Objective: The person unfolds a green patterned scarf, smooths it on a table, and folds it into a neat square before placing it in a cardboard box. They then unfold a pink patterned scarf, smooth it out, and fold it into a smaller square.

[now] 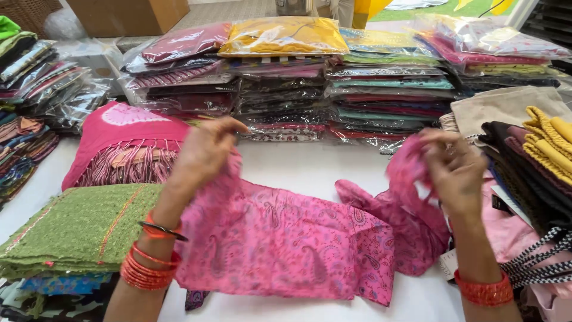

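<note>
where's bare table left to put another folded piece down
Bare white table shows between the wrapped stacks behind and the pink paisley cloth held by left hand and right hand. A smaller strip lies at the front edge under the cloth. Both sides are crowded with folded piles.

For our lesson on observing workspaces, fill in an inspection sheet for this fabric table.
Surface: white table, partly bare.
Job's things: pink paisley cloth stretched between both hands.
Clutter: green folded fabric; magenta fringed cloth; bagged fabric stacks; yellow fabric.
Grippers: left hand and right hand each pinch the cloth.
Cables: nothing seen.
Surroundings: cardboard box behind.
</note>
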